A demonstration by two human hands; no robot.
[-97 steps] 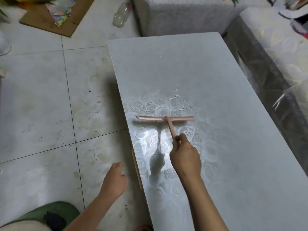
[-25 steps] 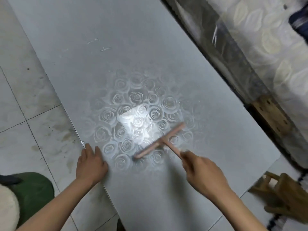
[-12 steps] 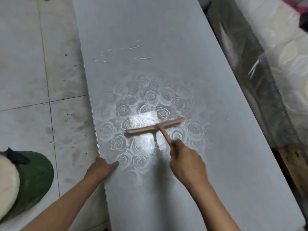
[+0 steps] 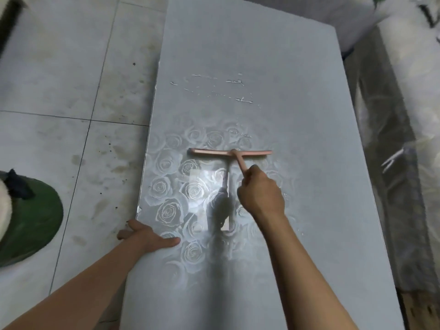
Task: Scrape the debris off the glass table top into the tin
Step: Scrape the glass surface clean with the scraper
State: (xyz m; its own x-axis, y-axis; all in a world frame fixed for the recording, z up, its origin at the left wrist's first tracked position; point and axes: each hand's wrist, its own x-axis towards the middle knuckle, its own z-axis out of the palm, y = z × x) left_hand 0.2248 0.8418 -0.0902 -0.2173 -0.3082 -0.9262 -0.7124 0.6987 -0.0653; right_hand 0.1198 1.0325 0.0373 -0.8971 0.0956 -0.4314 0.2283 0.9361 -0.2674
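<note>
A long grey glass table top (image 4: 297, 67) with a rose pattern fills the middle of the view. My right hand (image 4: 260, 192) grips the handle of a pink T-shaped scraper (image 4: 228, 153), whose blade lies crosswise on the glass. Streaks of white debris (image 4: 214, 88) lie on the glass beyond the blade, apart from it. At the table's left edge rests my left hand (image 4: 147, 235), thumb on the glass and fingers curled over the edge. No tin is in view.
Stained grey floor tiles (image 4: 71, 139) run along the left. A green rounded object (image 4: 31, 220) lies on the floor at the far left. A plastic-wrapped, rose-patterned piece of furniture (image 4: 404, 139) stands close along the table's right side.
The scraper blade has slid farther up the glass, toward the white debris, and turned level. My left hand stays at the table's left edge. The view has shifted.
</note>
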